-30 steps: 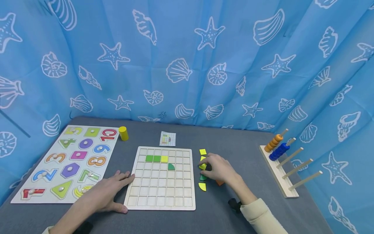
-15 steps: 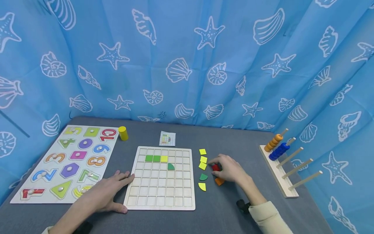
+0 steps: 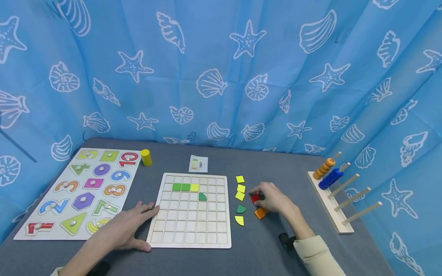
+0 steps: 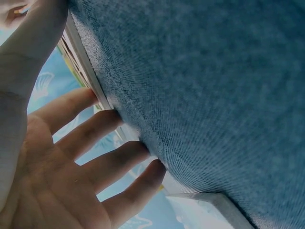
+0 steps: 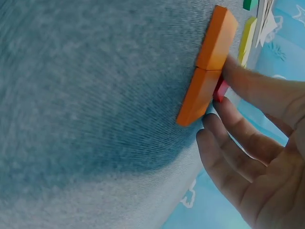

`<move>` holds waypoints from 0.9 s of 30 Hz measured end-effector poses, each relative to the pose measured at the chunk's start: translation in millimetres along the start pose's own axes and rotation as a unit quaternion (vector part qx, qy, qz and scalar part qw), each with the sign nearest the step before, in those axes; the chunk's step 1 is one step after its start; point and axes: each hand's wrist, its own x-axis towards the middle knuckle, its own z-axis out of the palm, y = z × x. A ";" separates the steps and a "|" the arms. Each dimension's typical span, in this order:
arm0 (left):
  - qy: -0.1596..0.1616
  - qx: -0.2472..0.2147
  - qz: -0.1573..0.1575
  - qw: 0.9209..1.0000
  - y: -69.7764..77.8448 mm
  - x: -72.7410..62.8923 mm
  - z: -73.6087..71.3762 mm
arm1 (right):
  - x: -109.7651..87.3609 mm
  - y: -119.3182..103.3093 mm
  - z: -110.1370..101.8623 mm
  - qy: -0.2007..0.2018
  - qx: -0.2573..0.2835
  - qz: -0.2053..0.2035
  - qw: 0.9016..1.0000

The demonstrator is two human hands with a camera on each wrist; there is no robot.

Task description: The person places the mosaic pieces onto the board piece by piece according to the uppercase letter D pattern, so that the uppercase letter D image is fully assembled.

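Observation:
My left hand (image 3: pixel 129 229) lies at the left edge of a wooden grid board (image 3: pixel 184 242), its fingers spread and fingertips touching the edge. The left wrist view shows these fingers (image 4: pixel 128 152) nearly straight. Several tiles sit in the board: two green squares (image 3: pixel 181 187), a yellow square (image 3: pixel 194 187) and a green quarter-circle (image 3: pixel 202 196). Right of the board, my right hand (image 3: pixel 274 198) pinches a red tile (image 3: pixel 255 197) between thumb and fingers. In the right wrist view the red tile (image 5: pixel 220 88) is partly hidden behind two orange tiles (image 5: pixel 209 67) lying end to end.
Yellow squares (image 3: pixel 240 188), a loose green piece (image 3: pixel 241 209) and a yellow quarter-circle (image 3: pixel 239 220) line the board's right side. Behind it lies a pattern card (image 3: pixel 198 163). A number puzzle (image 3: pixel 83 201) and yellow cylinder (image 3: pixel 146 157) stand left, a bead-peg rack (image 3: pixel 331 203) right.
My right hand has moved right, from over the yellow and green tiles to the red tile. The orange tiles have shifted slightly. My left hand has stayed at the board's edge.

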 end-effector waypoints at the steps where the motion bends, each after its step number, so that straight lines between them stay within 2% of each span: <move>1: 0.001 0.000 0.000 1.000 -0.1 -0.1 0.2 | -0.1 0.3 0.1 0.003 -0.002 -0.007 1.000; 6: -0.008 -0.003 -0.007 1.000 0.2 0.9 0.1 | 0.2 2.8 2.1 0.010 -0.006 -0.021 1.000; 27: -0.017 -0.005 -0.021 1.000 1.6 1.4 -1.2 | -0.3 1.1 6.9 0.040 0.003 -0.022 0.999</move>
